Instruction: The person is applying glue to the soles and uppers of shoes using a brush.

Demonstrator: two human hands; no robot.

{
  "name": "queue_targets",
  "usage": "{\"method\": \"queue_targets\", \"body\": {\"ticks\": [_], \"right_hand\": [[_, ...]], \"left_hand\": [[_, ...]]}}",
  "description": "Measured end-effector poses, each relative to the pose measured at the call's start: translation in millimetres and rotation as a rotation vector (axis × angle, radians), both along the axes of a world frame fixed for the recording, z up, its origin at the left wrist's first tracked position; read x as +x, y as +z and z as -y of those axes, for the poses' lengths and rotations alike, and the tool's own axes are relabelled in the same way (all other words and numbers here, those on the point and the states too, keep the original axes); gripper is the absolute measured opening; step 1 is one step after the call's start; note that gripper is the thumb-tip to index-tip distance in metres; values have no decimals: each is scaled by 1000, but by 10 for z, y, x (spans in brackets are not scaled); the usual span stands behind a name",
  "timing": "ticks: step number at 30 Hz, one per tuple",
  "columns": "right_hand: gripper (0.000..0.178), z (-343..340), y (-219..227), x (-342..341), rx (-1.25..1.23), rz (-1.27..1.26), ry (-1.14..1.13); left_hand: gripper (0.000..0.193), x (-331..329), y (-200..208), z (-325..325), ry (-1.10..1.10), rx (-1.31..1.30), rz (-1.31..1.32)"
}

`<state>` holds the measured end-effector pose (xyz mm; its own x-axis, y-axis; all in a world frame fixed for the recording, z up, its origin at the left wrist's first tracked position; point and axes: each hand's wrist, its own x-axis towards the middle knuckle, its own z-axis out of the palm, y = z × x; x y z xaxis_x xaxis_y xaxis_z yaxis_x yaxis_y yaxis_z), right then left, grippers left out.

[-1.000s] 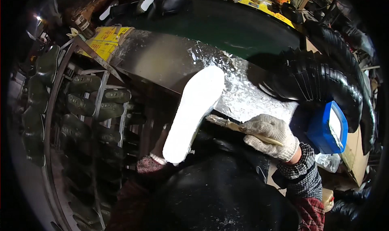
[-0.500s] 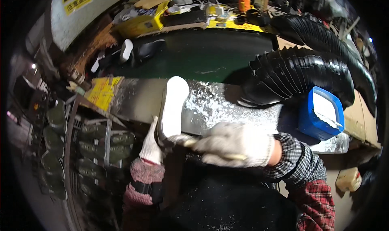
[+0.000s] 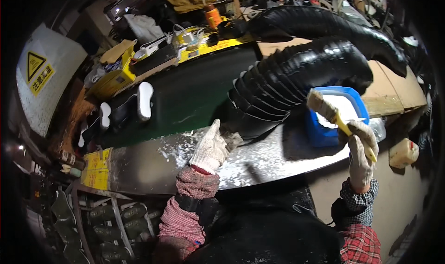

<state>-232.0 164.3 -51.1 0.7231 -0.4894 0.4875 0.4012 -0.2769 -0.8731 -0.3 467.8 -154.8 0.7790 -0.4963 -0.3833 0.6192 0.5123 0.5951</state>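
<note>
My right hand [image 3: 364, 146], in a pale knit glove, is closed around the yellow handle of a brush [image 3: 343, 124]. The brush's bristles [image 3: 323, 104] are over the near left rim of a blue tub [image 3: 324, 135] that holds white paste [image 3: 340, 107]. My left hand [image 3: 211, 148], also gloved, is over the bench edge with its fingers extended, apart from any shoe; its grey-stained fingers are partly blurred. On the dark green belt beyond it lies a shoe [image 3: 145, 101] with its white sole turned up. A second white-soled shoe [image 3: 105, 116] lies to its left.
A white-splattered metal ledge [image 3: 269, 164] runs along the near side of the belt [image 3: 185, 97]. A thick black ribbed duct [image 3: 296, 74] arches beside the tub. Racks of dark green shoes [image 3: 106, 231] stand at lower left. A whitish jug [image 3: 404, 153] is at right.
The white-soled shoe left my left hand and now lies on the belt. My right hand moved right with the brush, up to the tub. The view turned right.
</note>
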Motion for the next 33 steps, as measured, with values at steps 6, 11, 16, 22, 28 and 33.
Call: {"method": "queue_targets", "body": {"ticks": [6,11,16,22,28,33], "right_hand": [[21,556,211,-48,-86,4,-257],[20,890,271,244,-547,-380,-233],[18,863,154,-106,-679,-81,-388],[9,373,172,-245,-464,-33,-178],[27,-825,159,543,-159,19,270],[31,-1759,221,1017,-434,171,630]], "left_hand": [[46,-593,607,206,469,97,-308],[37,-853,92,-1324,537,-411,-84],[32,-1786,-364,-1885,587,-116,-31],[34,-2213,-871,-2205,591,75,-90],[38,-1782,-149,-1363,479,93,263],[27,-1599,-210,-1270,386,430,526]]}}
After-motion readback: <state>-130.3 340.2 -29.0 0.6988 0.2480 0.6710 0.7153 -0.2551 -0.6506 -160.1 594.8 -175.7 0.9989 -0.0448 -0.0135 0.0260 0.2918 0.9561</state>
